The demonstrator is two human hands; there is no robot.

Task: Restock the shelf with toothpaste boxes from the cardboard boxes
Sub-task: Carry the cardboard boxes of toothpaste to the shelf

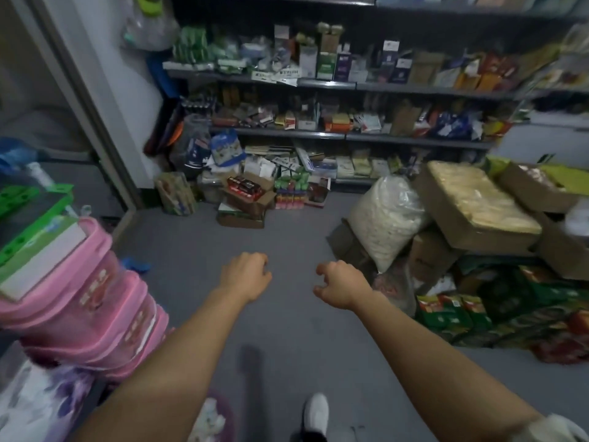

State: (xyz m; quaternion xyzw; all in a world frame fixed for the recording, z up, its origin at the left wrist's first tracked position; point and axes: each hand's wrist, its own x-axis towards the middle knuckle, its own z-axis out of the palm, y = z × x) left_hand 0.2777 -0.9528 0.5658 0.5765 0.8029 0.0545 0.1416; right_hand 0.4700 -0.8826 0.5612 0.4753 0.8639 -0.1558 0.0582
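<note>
Both hands reach out low over the grey floor [287, 330], left hand [247, 275] and right hand [341, 287] each with fingers loosely curled, holding nothing. The open cardboard boxes [247, 194] lie well ahead, centre frame, at the foot of the shelf [318, 82], which shows three stocked tiers. Pink tubs [79, 301] crowd the lower left; a white sack [385, 218] and cartons pile up on the right.

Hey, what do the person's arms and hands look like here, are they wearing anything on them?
Both forearms are bare, and the left hand and right hand wear no gloves, rings or watch. A pale sleeve edge shows on the right upper arm.
</note>
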